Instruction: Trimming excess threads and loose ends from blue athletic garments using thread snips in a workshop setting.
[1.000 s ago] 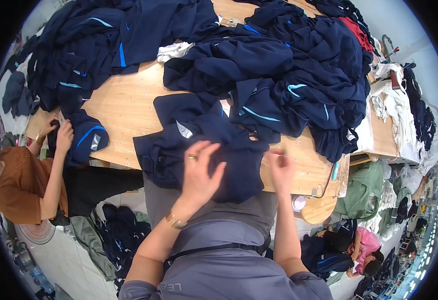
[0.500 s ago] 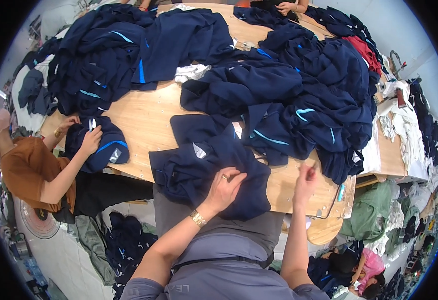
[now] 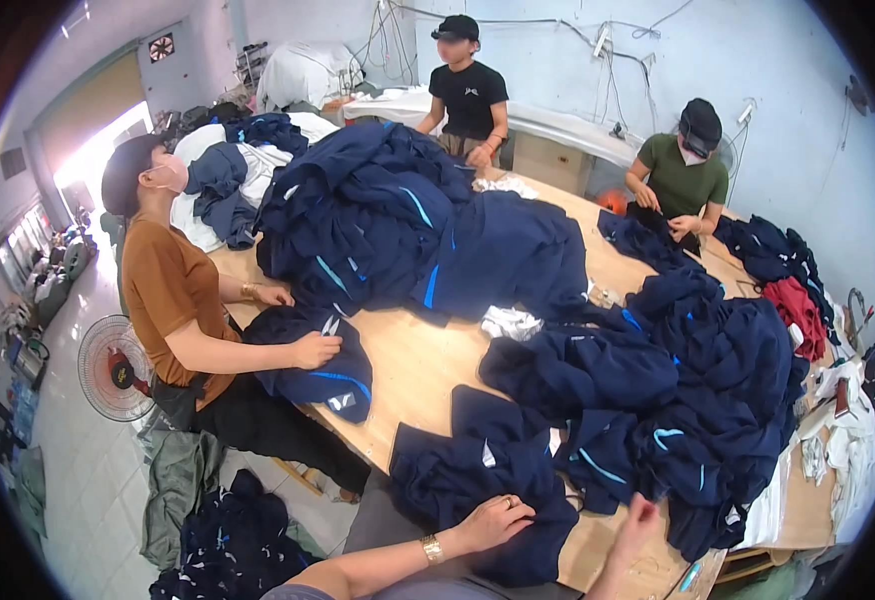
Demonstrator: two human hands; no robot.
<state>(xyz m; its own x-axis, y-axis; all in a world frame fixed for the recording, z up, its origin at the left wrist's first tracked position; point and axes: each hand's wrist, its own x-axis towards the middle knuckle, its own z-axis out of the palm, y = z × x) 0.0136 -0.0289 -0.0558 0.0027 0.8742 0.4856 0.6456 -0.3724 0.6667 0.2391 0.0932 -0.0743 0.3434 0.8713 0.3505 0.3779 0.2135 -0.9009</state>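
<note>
A dark navy garment (image 3: 438, 480) with a small pale patch lies bunched at the near edge of the table. My left hand (image 3: 493, 522), with a ring and a gold watch at the wrist, rests on it, fingers stretched out and slightly apart. To the right, my right hand (image 3: 641, 522) is raised near the tabletop, beside the garment. Its fingers are curled closed and a little blurred; whatever they may hold is hidden. A large heap of navy garments (image 3: 718, 380) with light-blue strips spreads just beyond my right hand.
At left, a person in a brown top (image 3: 173, 280) holds white snips (image 3: 331, 326) over a navy garment. Two more people stand across the wooden table (image 3: 408, 375). Another navy pile (image 3: 358, 210), a white cloth (image 3: 511, 323), a red cloth (image 3: 798, 315) and a turquoise tool (image 3: 691, 577) lie about.
The view has tilted up and leftward, bringing the far people and the wall into sight. My left hand sits slightly further left over the garment. My right hand stays raised and curled.
</note>
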